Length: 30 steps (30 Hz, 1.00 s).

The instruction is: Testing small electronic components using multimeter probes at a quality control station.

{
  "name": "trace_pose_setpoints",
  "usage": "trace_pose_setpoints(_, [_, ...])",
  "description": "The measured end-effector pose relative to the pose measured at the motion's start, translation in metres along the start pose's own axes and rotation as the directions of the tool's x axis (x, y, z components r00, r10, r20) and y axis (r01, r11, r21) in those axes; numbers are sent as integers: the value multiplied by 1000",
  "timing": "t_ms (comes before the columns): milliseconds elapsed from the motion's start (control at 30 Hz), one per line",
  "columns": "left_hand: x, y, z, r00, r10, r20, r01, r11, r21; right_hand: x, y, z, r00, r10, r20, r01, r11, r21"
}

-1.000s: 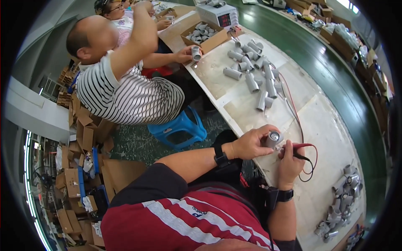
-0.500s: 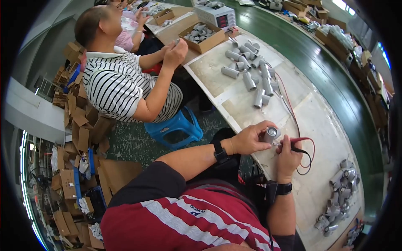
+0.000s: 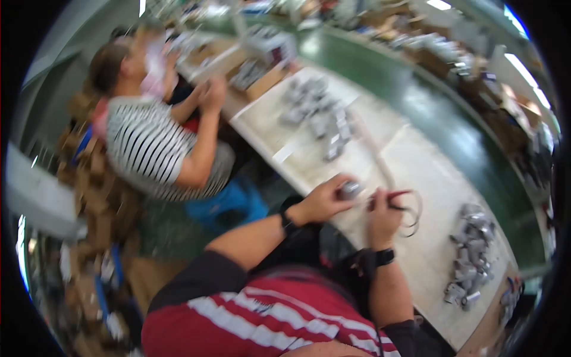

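Note:
Between the thumb and fingers of my left hand (image 3: 323,202) is a small grey cylindrical housing (image 3: 350,190) with a round glassy end turned upward. Just to its right, my right hand (image 3: 385,223) is closed on a pair of red and black test leads (image 3: 399,194). Their wires loop out to the right over the white tabletop (image 3: 434,178). A small gap shows between the housing and the right fingers. Motion blur hides the lead tips.
A pile of grey housings (image 3: 318,110) lies farther along the table, another pile (image 3: 473,256) at the right. Beyond are a cardboard box (image 3: 266,83) of parts and a boxy instrument (image 3: 270,44). A co-worker in a striped shirt (image 3: 151,149) sits at left on a blue stool (image 3: 229,205).
The whole view has shifted and blurred. My left hand with the housing has drawn slightly away from the leads in my right hand. Both hands keep their hold.

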State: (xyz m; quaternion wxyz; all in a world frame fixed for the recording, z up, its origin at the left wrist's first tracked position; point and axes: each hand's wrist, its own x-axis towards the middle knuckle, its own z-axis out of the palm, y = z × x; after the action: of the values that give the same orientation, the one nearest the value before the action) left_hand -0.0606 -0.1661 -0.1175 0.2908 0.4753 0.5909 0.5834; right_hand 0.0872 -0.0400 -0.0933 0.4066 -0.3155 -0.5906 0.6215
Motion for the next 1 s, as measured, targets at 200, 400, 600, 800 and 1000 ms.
trace_pose_setpoints(200, [-36,18,-9,955,-183,-235,67,901,-429,-34,5,-17,977,194,89,-207,964,166])
trace_pose_setpoints(400, [45,106,-50,934,62,-351,-234,850,-472,-40,-4,-50,926,268,264,-266,963,-45])
trace_pose_setpoints(600, [182,223,-48,913,376,-157,-400,899,-177,-52,0,-55,925,207,317,-173,976,-133])
trace_pose_setpoints(800, [343,325,-11,770,564,-297,-563,821,101,-41,2,-70,916,194,351,-170,980,-100])
trace_pose_setpoints(1000, [381,320,30,657,682,-321,-417,684,599,-54,34,-75,902,105,418,-54,990,-132])
